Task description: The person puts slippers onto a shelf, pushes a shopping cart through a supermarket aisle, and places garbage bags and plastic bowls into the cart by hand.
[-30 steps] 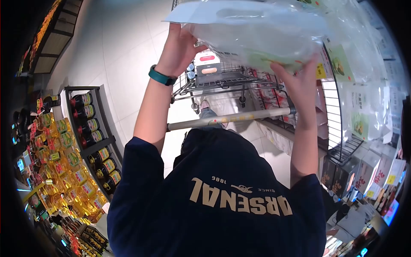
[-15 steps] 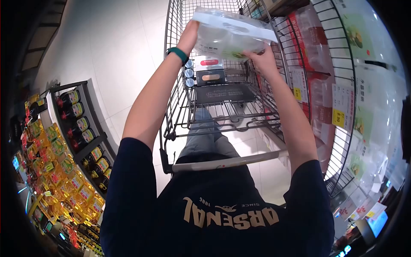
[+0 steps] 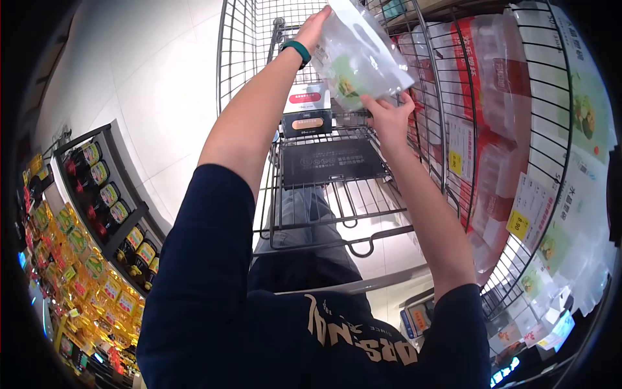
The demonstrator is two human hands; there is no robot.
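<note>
A clear plastic package (image 3: 366, 55) with a white handle strip and a green printed picture is tilted above the shopping cart (image 3: 223, 78). My left hand (image 3: 313, 31), below which a dark green wristband (image 3: 298, 50) shows, is closed on its upper left edge. At the lower right, my right hand (image 3: 391, 122) pinches the package's bottom edge with bent fingers. In the cart beneath lie a white box with a red label (image 3: 306, 96) and a black box with an orange label (image 3: 307, 123). The package's contents are hard to make out through the film.
To the right, wire racks (image 3: 570, 117) hold similar clear packages (image 3: 586, 188) and red-and-clear packs (image 3: 495, 71), with price tags (image 3: 517, 222). On the left, a shelf (image 3: 139, 211) carries dark bottles (image 3: 97, 172) beside yellow oil bottles (image 3: 97, 262). A black panel (image 3: 334, 161) forms the cart's child seat.
The package has turned clockwise, from nearly level to steeply tilted, its right end dropping. Both hands have moved with it, the right one lower. The cart appears shifted slightly in view.
</note>
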